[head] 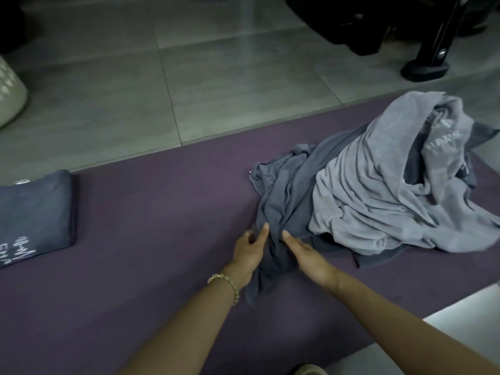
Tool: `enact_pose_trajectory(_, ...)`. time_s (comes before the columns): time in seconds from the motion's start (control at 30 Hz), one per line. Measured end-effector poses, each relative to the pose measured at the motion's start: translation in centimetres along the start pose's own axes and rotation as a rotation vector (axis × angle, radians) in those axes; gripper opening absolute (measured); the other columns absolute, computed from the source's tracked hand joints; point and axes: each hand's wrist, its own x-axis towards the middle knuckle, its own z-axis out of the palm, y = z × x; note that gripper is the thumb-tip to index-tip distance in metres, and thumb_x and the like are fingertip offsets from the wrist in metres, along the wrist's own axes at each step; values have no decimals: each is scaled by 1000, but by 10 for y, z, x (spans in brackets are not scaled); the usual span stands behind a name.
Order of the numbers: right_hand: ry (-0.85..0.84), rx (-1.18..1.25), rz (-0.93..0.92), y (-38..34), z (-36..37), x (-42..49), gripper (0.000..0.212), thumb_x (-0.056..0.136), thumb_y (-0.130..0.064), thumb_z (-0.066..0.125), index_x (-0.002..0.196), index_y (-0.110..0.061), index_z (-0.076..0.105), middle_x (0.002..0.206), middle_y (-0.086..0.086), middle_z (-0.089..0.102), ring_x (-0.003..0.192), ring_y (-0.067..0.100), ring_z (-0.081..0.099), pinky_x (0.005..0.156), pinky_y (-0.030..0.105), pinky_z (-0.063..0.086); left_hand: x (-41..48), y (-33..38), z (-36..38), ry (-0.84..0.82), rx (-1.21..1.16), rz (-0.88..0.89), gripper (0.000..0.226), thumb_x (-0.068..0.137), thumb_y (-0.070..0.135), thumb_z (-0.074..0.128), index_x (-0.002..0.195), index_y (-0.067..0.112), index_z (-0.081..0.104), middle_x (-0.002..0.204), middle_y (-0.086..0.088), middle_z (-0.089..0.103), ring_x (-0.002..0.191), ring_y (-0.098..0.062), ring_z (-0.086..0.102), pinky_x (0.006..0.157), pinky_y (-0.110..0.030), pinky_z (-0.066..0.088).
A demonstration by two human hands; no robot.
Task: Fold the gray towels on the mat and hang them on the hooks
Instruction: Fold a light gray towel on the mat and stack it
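A crumpled dark gray towel (284,185) lies on the purple mat (162,201), its near end bunched between my hands. My left hand (250,249), with a bead bracelet on the wrist, pinches the towel's left fold. My right hand (305,255) grips the same bunch from the right. A lighter gray towel (378,185) with white lettering is heaped on top of the dark one at the right. A folded dark gray towel (35,215) with white print rests at the mat's left edge. No hooks are in view.
Gray tiled floor (216,77) lies beyond the mat. A white perforated basket (8,90) stands at the far left. Black equipment with a stand base (424,69) is at the upper right. A white surface (465,315) shows at the lower right.
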Motion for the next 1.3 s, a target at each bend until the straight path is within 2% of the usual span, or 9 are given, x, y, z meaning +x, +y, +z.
enact_pose_trajectory(0.13,-25,-63,-54,-31,11,-2,34,87,-61,41,104,-41,64,112,-20,65,103,-3,60,94,19,47,-6,35,-49,168,-114,136,53,93,48,50,132,11,48,130,0,53,116,-22,56,94,-29,46)
enact_pose_trajectory(0.27,255,-126,-225,-59,2,-4,19,97,-35,49,93,-24,64,95,-7,65,88,7,60,70,4,44,-20,46,-94,170,110,165,37,95,43,49,102,7,56,101,-9,61,91,-19,58,81,-32,50)
enact_pose_trajectory(0.4,495,-159,-266,-65,-46,-6,16,95,-24,56,98,-10,62,101,9,64,100,25,59,83,21,41,-25,58,-77,90,130,228,23,98,29,49,89,8,50,88,-12,53,84,-19,50,84,-41,49)
enact_pose_trajectory(0.7,908,-415,-140,-38,-193,-25,64,81,-43,71,132,-10,50,145,11,38,135,30,36,112,45,30,11,122,64,-121,264,308,23,100,33,42,78,24,41,75,12,38,65,1,38,58,-12,34)
enact_pose_trajectory(0.83,862,-401,-68,-24,-216,-23,67,79,-52,68,132,-13,52,128,12,59,118,34,54,101,48,42,30,119,100,-133,340,317,17,99,35,44,102,18,41,87,4,48,76,-9,49,64,-22,45)
enact_pose_trajectory(0.93,835,-552,-70,-19,-208,-21,55,74,-68,59,91,-16,67,90,10,67,96,32,60,86,41,45,37,107,115,-64,453,364,46,97,36,47,125,0,44,122,-23,52,114,-39,50,95,-50,44)
enact_pose_trajectory(1.0,784,-550,-170,-21,-198,-21,49,81,-55,64,100,-10,68,101,9,68,103,28,59,92,41,45,33,100,118,-51,543,372,58,97,42,44,139,3,36,139,-25,40,129,-41,38,106,-53,34)
enact_pose_trajectory(1.17,612,-156,-497,-95,-166,-55,31,97,-36,49,89,-10,64,83,-6,67,83,4,63,76,24,46,3,128,107,-56,506,555,55,100,45,30,150,23,21,157,-3,16,145,-22,11,117,-38,13)
enact_pose_trajectory(1.3,500,-165,-595,-185,-147,-90,46,101,-35,40,91,5,61,82,9,68,78,12,64,71,25,46,-55,196,91,-260,210,561,47,99,51,20,125,29,53,125,6,60,125,-14,50,92,-10,42)
